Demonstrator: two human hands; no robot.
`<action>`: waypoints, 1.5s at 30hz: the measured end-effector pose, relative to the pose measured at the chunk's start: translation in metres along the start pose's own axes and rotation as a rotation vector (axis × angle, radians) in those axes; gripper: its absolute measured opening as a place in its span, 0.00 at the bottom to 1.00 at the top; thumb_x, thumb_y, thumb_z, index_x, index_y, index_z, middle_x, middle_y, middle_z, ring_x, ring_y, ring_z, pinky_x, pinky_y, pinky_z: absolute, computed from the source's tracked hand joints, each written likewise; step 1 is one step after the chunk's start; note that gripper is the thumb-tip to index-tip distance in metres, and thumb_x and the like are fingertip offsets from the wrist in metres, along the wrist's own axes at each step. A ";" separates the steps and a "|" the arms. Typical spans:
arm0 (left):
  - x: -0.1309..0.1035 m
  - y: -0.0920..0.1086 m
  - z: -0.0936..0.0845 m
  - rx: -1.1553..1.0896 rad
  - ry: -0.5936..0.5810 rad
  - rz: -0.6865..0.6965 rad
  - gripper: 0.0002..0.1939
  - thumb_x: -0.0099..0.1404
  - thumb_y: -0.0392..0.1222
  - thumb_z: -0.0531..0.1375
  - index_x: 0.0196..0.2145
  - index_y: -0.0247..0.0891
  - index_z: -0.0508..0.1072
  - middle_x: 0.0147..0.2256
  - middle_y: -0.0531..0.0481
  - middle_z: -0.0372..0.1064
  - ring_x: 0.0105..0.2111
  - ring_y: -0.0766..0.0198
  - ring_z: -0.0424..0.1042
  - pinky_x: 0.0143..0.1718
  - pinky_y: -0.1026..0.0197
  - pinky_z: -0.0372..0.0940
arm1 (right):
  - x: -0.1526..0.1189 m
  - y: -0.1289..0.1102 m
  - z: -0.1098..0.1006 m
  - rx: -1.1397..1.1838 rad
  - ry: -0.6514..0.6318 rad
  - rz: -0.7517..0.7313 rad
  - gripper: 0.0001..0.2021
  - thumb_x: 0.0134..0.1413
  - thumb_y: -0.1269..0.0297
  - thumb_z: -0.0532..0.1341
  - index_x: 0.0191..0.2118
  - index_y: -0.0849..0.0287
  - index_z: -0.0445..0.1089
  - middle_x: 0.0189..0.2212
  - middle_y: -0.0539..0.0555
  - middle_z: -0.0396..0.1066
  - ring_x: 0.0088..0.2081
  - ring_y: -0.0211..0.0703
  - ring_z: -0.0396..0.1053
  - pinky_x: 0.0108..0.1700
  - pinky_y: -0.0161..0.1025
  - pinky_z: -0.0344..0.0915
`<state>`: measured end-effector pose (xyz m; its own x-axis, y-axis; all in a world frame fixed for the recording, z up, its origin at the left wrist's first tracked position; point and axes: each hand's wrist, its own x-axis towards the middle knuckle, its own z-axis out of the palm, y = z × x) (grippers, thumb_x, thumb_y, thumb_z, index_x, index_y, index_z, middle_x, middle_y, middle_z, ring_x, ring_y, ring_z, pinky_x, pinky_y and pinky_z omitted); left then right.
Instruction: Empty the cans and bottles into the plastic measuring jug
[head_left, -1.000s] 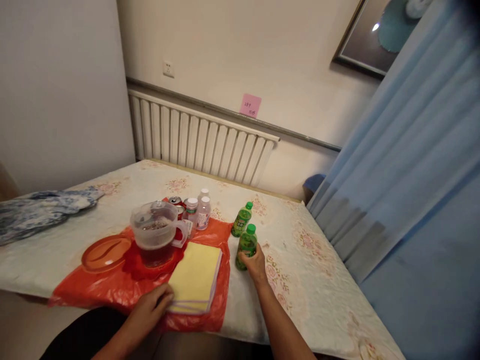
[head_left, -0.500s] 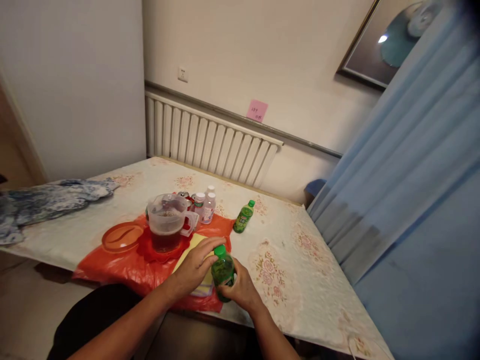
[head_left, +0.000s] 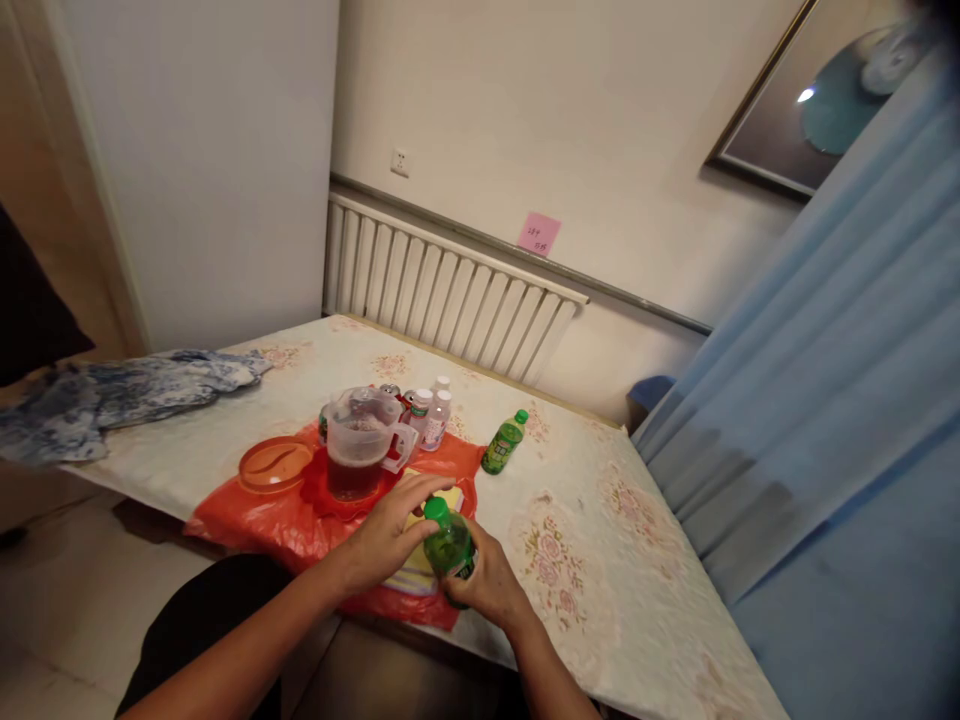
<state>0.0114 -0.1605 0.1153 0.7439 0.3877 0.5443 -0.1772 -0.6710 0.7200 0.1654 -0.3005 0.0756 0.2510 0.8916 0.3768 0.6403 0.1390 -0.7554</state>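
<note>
My right hand (head_left: 487, 580) is wrapped around the body of a green drink bottle (head_left: 448, 545) near the table's front edge. The bottle is tilted a little, its green cap (head_left: 436, 509) on top. Around that cap my left hand (head_left: 390, 530) holds its thumb and fingers apart; the cap shows between them, and whether they touch it is hard to tell. Beneath the left hand lies a yellow cloth or pad (head_left: 416, 572), partly hidden. Farther back, a second green bottle (head_left: 504, 444) stands upright on the table.
A clear plastic pitcher (head_left: 358, 445) of brown liquid stands in a red dish (head_left: 319, 490) on a red plastic sheet (head_left: 247, 520). Its left neighbour is an orange lid (head_left: 276, 464); small bottles (head_left: 436, 420) and cans stand behind. Bunched patterned cloth (head_left: 165, 390) lies at the table's left end.
The camera view has turned slightly left, so the scene sits farther right. My left fingers have spread a little from the cap; my right hand keeps hold of the bottle.
</note>
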 end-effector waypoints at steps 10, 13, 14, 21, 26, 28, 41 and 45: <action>-0.007 -0.002 -0.008 0.256 0.126 -0.118 0.07 0.61 0.42 0.63 0.35 0.39 0.70 0.32 0.51 0.68 0.33 0.61 0.67 0.35 0.61 0.62 | 0.010 0.004 0.006 -0.081 -0.044 -0.013 0.25 0.40 0.73 0.62 0.50 0.56 0.71 0.41 0.52 0.76 0.40 0.46 0.73 0.45 0.40 0.71; -0.011 -0.002 -0.010 0.260 0.124 -0.128 0.10 0.63 0.41 0.62 0.42 0.39 0.71 0.36 0.51 0.69 0.30 0.63 0.67 0.34 0.61 0.62 | 0.014 0.005 0.008 -0.093 -0.041 -0.034 0.26 0.40 0.73 0.62 0.51 0.55 0.71 0.41 0.52 0.76 0.41 0.46 0.74 0.45 0.40 0.71; -0.011 -0.003 -0.011 0.240 0.107 -0.108 0.12 0.64 0.39 0.61 0.46 0.39 0.71 0.38 0.50 0.70 0.32 0.63 0.69 0.36 0.61 0.64 | 0.015 0.005 0.008 -0.095 -0.039 -0.039 0.26 0.40 0.73 0.62 0.51 0.55 0.71 0.41 0.52 0.77 0.40 0.46 0.74 0.44 0.40 0.72; -0.015 -0.006 -0.026 0.137 -0.019 0.012 0.13 0.66 0.35 0.54 0.46 0.41 0.73 0.43 0.46 0.72 0.45 0.58 0.71 0.49 0.58 0.66 | 0.022 0.009 0.012 -0.117 -0.067 -0.067 0.26 0.40 0.73 0.62 0.50 0.56 0.72 0.42 0.53 0.77 0.42 0.47 0.74 0.47 0.42 0.71; -0.022 -0.022 -0.031 0.087 0.208 -0.207 0.14 0.65 0.44 0.59 0.47 0.40 0.73 0.37 0.49 0.70 0.34 0.61 0.69 0.38 0.60 0.65 | 0.036 0.016 0.008 -0.120 -0.077 -0.041 0.27 0.41 0.72 0.62 0.52 0.56 0.71 0.44 0.53 0.76 0.44 0.49 0.74 0.48 0.42 0.70; -0.031 -0.041 -0.031 -0.018 0.202 -0.353 0.16 0.62 0.47 0.60 0.46 0.39 0.74 0.30 0.53 0.67 0.29 0.63 0.65 0.32 0.61 0.63 | 0.049 0.019 0.001 -0.156 -0.051 -0.064 0.26 0.42 0.72 0.61 0.52 0.55 0.72 0.43 0.53 0.76 0.44 0.49 0.73 0.48 0.42 0.70; -0.129 -0.150 -0.035 -0.949 0.044 -0.840 0.25 0.51 0.47 0.73 0.45 0.39 0.76 0.34 0.51 0.74 0.32 0.65 0.72 0.36 0.64 0.65 | 0.167 -0.021 -0.032 -0.799 -0.039 -0.124 0.27 0.46 0.70 0.62 0.56 0.58 0.66 0.48 0.59 0.70 0.48 0.51 0.66 0.52 0.44 0.63; -0.133 -0.158 -0.029 -0.978 -0.018 -0.828 0.22 0.52 0.47 0.73 0.44 0.40 0.76 0.33 0.52 0.72 0.29 0.66 0.69 0.31 0.65 0.62 | 0.191 -0.036 -0.029 -1.041 -0.113 -0.134 0.29 0.50 0.68 0.62 0.60 0.56 0.63 0.52 0.59 0.68 0.51 0.53 0.63 0.52 0.45 0.58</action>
<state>-0.0781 -0.0875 -0.0580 0.8657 0.4514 -0.2162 -0.0512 0.5096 0.8589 0.2111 -0.1472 0.1904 0.0970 0.9387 0.3308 0.9782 -0.1511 0.1421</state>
